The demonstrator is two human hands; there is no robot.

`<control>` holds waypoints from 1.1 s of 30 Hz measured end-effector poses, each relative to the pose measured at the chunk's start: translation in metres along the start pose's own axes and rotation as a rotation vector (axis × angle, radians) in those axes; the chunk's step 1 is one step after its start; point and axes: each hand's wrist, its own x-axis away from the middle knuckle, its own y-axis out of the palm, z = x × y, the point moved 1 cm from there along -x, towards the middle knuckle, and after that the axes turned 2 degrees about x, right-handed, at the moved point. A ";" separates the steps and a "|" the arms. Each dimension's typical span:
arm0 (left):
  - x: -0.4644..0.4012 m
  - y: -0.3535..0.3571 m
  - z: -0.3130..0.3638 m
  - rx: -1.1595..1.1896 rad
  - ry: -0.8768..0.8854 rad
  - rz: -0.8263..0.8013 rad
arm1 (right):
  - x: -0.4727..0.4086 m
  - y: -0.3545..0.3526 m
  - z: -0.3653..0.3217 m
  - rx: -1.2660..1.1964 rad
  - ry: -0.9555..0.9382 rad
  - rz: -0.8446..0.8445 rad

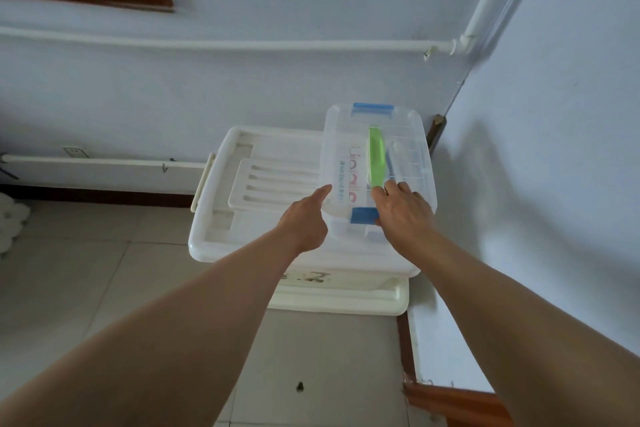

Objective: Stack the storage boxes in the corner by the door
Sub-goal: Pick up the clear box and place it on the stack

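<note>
**Small clear box on top of big white box, both hands at its near end**

Head view: pale blue walls meet in a corner just beyond the hands, w/ white pipes [242, 44] running along the back wall and up the corner. Tiled floor [69, 288] below the forearms, brown skirting [403, 340] along the right wall.

Large white storage box [221, 218] sits on the floor in that corner, ribbed lid up; a second white lid or box edge [339, 302] shows under it on the near side, can't tell which. Small clear box [377, 163] rests on the big box's lid, toward its right/far part, right in front of both hands. It has blue latches at far and near ends, a green handle [377, 159] down the middle of its lid, and a printed label left of the handle.

Left hand [304, 222]: index finger stretched out, tip touching the near-left edge of the clear box; other fingers curled under, nothing gripped. Right hand [403, 208]: palm down, fingers loosely spread over the near-right corner of the clear lid, thumb side by the near blue latch [363, 216] and the near end of the green handle. Resting on the lid, not closed round anything as far as visible.

Rolled white items [10, 222] on the floor far off left of the left arm, blurred.
</note>
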 end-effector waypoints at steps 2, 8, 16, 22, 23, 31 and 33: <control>-0.002 0.000 0.000 0.023 -0.005 -0.011 | -0.002 -0.001 0.001 0.000 0.006 -0.013; 0.004 0.005 0.004 0.028 0.006 -0.016 | 0.002 -0.001 0.005 0.017 0.006 -0.051; 0.030 -0.008 0.006 -0.001 -0.026 -0.019 | 0.024 -0.023 -0.001 -0.104 0.048 -0.057; 0.074 -0.035 -0.004 -0.020 -0.046 0.026 | 0.053 -0.052 -0.035 -0.188 0.005 -0.090; 0.086 -0.041 -0.008 -0.023 -0.044 0.039 | 0.061 -0.059 -0.045 -0.190 -0.004 -0.083; 0.162 -0.059 -0.062 0.015 -0.096 0.102 | 0.115 -0.074 -0.121 -0.244 -0.057 -0.099; 0.186 -0.063 -0.085 0.020 -0.137 0.117 | 0.129 -0.073 -0.146 -0.248 -0.107 -0.129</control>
